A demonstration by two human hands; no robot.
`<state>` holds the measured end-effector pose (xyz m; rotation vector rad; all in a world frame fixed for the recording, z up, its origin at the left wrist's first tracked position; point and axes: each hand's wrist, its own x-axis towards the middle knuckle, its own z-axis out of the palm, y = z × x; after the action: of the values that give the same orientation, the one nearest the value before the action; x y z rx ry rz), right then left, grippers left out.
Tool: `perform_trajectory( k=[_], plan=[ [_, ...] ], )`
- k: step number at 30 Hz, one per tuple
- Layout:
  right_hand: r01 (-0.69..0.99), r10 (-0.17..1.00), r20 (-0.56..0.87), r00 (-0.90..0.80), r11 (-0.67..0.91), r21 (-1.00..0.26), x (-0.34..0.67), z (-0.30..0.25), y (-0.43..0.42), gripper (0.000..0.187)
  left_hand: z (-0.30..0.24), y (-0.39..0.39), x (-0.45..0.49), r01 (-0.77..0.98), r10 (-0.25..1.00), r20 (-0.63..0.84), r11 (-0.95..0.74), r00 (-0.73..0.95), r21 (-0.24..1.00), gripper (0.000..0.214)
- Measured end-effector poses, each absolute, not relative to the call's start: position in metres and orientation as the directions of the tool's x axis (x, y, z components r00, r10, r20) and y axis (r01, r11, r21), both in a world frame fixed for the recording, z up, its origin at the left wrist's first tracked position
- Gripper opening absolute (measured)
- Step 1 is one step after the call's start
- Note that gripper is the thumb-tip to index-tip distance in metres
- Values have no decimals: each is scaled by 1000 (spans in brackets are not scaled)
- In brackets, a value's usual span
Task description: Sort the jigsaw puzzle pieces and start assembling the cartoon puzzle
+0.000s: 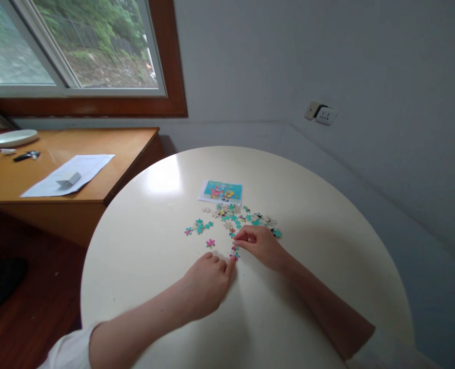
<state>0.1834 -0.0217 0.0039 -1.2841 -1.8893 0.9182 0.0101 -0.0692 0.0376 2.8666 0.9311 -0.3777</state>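
Small jigsaw pieces (235, 215), mostly teal, pink and white, lie scattered on a round cream table (165, 215). A cartoon reference picture (220, 192) lies just beyond them. My left hand (208, 282) rests curled on the table, its fingertip touching a small joined cluster of pink pieces (234, 252). My right hand (260, 245) is closed in a pinch just above that cluster, on a piece too small to name. A lone pink piece (211, 243) lies to the left.
A wooden desk (107, 174) stands to the left under a window, carrying paper sheets (67, 174), a white plate (12, 137) and a dark tool (26, 156). A wall socket (321, 113) sits on the grey wall at right.
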Motion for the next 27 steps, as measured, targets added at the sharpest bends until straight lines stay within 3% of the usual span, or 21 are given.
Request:
perform_trajectory(
  k=[10, 27],
  plan=[
    [480, 943, 69, -327, 228, -847, 185, 6, -21, 3, 37, -76, 15, 588, 578, -269, -808, 771, -50, 57],
    [422, 928, -16, -373, 154, -893, 187, 4, -22, 4, 41, -81, 19, 601, 578, -303, -799, 758, -19, 53]
  ],
)
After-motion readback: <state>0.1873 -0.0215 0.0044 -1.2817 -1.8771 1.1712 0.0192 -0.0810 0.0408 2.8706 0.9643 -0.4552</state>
